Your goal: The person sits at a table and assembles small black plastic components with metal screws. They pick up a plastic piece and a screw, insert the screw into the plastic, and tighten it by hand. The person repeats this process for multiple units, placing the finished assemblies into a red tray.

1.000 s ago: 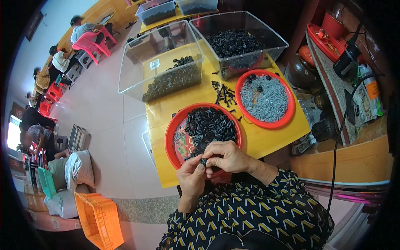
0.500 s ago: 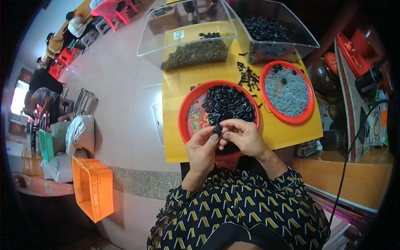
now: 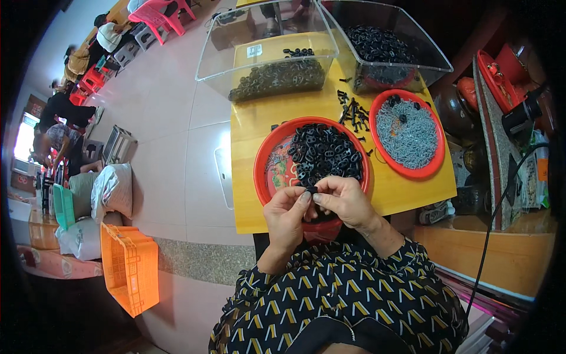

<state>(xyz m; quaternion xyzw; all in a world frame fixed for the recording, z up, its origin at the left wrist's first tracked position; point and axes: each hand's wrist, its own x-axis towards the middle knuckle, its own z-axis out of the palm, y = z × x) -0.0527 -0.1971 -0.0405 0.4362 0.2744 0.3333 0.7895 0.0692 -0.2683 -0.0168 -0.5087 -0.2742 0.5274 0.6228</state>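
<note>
Over the near edge of a red round basin (image 3: pixel 260 156), my left hand (image 3: pixel 285 215) and my right hand (image 3: pixel 346 203) pinch one small black plastic part (image 3: pixel 311 190) between thumbs and fingertips. The fingers cover most of it. Inside the basin lies a heap of black plastic pieces (image 3: pixel 327 150), many oval with holes. A second red basin (image 3: pixel 437 168) to the right is filled with silver screws (image 3: pixel 407 138), with a few black pieces on top. Several black stick-like parts (image 3: pixel 354 114) lie loose on the yellow table (image 3: pixel 247 194) between the basins.
Two clear plastic bins (image 3: pixel 265 68) (image 3: pixel 436 65) holding black parts stand at the table's far side. An orange crate (image 3: pixel 141 274) and white sacks (image 3: pixel 112 192) are on the left. A black cable (image 3: pixel 492 230) hangs at right. Other people (image 3: pixel 109 35) sit far left.
Both hands stay together at the basin's near edge. The fingertips have shifted slightly around the small black part, which is now more covered. The view has moved a little.
</note>
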